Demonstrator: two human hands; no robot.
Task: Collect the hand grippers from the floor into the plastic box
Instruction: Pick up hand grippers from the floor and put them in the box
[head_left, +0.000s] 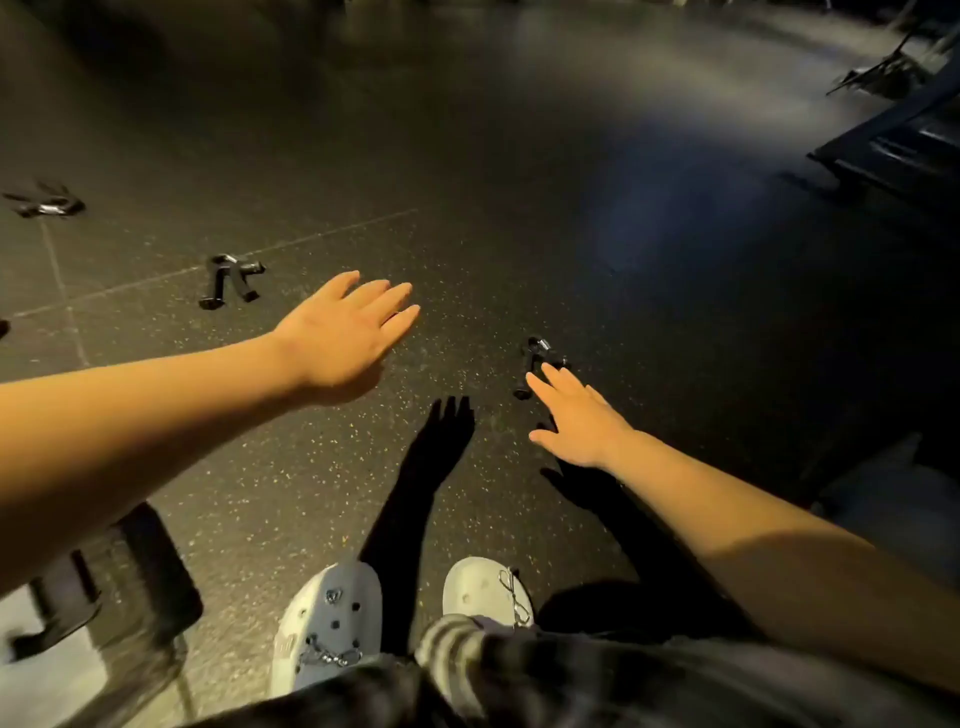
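I observe a dark speckled floor with dark equipment at upper right. The plastic box sits lower left, blurred, beneath the left forearm. Two white clogs stand below. One hand gripper lies left, another farther left.

The left hand hovers flat and empty. The right hand, fingers straight, reaches the nearest gripper; I cannot confirm contact.

Bare floor lies open ahead, broken only by a hand gripper at the fingertips of the right hand and a second hand gripper off left (both low and flat), while dark equipment blocks the far right.
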